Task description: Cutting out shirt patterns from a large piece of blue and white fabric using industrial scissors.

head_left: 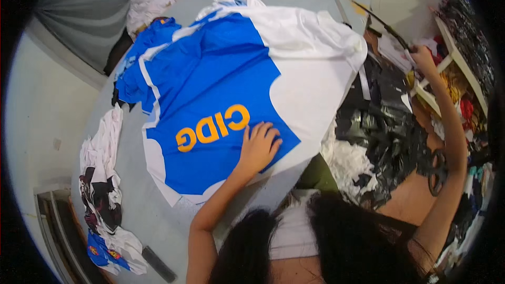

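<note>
Blue-and-white cloth [210, 73]: centre of frame, spread on grey table [134, 163], orange lettering [221, 125] on blue.
Left hand [260, 146]: flat on cloth by the lettering, fingers loosely spread, released.
Right hand [424, 61]: upper right of frame, fingers closed on thin dark rod [393, 32].

Orange lettering [219, 122] on blue fabric [221, 76]

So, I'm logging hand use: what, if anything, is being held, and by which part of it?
The right hand appears to hold a long dark rod by its near end. The left hand grips nothing, resting palm-down on the blue-and-white fabric panel.
</note>
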Motion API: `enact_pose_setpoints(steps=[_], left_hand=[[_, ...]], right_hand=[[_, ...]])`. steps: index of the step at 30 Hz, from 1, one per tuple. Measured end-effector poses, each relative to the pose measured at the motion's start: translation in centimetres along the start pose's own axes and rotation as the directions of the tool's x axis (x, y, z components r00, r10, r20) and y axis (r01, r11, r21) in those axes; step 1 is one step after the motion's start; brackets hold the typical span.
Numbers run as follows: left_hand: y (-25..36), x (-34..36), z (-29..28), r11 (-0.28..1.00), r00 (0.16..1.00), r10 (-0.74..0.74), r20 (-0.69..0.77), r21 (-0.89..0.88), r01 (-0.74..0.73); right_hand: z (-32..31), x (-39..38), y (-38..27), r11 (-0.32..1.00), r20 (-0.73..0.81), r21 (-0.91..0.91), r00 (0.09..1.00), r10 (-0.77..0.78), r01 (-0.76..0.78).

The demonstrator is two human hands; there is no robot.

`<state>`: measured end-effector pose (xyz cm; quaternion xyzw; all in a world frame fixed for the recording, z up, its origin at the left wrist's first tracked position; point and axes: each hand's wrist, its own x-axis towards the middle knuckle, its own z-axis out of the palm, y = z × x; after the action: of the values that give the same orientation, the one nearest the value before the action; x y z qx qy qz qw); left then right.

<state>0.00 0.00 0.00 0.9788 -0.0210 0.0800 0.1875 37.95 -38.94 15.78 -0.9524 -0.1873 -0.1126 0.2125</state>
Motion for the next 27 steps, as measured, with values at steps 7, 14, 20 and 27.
enact_pose_setpoints(steps=[7,14,20,27], left_hand=[[3.0,-0.1,0.0,0.984,0.988,-0.131,-0.077,0.114,0.139],[0.9,-0.4,1.1,0.991,0.987,0.122,-0.108,0.071,-0.115],[1.4,-1.2,0.8,0.988,0.985,0.154,-0.081,-0.010,-0.155],[1.6,-0.7,1.0,0.981,0.980,0.195,-0.047,0.005,-0.195]], right_hand=[[0.9,-28.0,-10.3,0.285,0.829,0.441,0.508,0.233,-0.851],[-0.4,-37.0,-17.2,0.392,0.973,0.201,0.231,0.030,-0.898],[1.0,-40.6,-13.4,0.328,0.984,0.131,0.164,0.073,-0.936],[0.0,-39.3,-14.2,0.639,0.981,0.194,0.166,-0.104,-0.744]])
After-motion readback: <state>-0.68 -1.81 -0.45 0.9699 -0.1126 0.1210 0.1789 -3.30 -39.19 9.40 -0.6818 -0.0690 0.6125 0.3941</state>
